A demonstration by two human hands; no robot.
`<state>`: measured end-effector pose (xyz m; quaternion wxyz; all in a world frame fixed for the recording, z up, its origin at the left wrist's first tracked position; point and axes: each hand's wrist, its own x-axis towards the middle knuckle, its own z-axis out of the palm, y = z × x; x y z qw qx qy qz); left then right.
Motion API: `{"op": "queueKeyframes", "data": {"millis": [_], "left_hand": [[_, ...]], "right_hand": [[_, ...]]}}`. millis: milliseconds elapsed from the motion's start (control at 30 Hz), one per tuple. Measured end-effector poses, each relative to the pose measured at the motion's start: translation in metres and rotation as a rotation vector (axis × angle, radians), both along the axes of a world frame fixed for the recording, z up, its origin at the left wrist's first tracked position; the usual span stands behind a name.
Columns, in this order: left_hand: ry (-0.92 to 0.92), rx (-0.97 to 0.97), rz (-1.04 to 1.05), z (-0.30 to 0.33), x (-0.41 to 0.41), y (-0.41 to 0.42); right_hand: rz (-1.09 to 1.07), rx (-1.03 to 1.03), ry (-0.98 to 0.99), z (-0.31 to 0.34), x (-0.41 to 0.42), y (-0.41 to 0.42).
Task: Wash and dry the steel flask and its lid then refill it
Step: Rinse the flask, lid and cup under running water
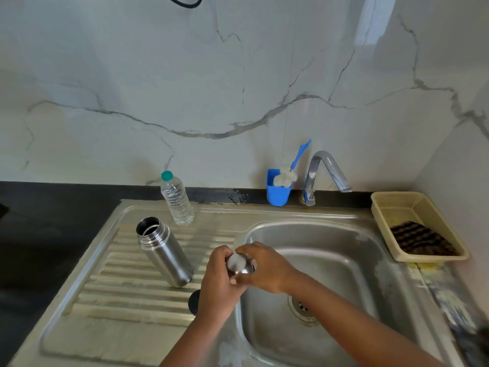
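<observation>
The steel flask point(163, 252) stands open and uncapped on the ribbed drainboard point(124, 284), left of the sink basin point(341, 263). Its round steel lid point(239, 264) is held over the basin's left rim between both hands. My left hand point(217, 284) grips the lid from the left and below. My right hand point(264, 268) wraps it from the right, fingers curled over its top. A clear plastic water bottle point(176, 200) with a teal cap stands behind the flask.
A chrome tap point(326, 172) rises behind the basin, no water running. A blue holder point(277, 188) with a bottle brush stands beside it. A beige basket point(418, 225) with a dark scrubber lies at the right. A dark round object point(194, 301) shows under my left wrist.
</observation>
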<state>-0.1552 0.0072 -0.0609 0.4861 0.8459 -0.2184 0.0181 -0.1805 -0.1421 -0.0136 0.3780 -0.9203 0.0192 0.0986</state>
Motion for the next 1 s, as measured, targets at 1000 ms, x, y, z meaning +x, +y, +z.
{"op": "queueKeyframes", "data": {"millis": [1000], "left_hand": [[0.093, 0.018, 0.158, -0.014, 0.014, 0.081]], "right_hand": [[0.03, -0.336, 0.068, -0.071, 0.086, 0.082]]}}
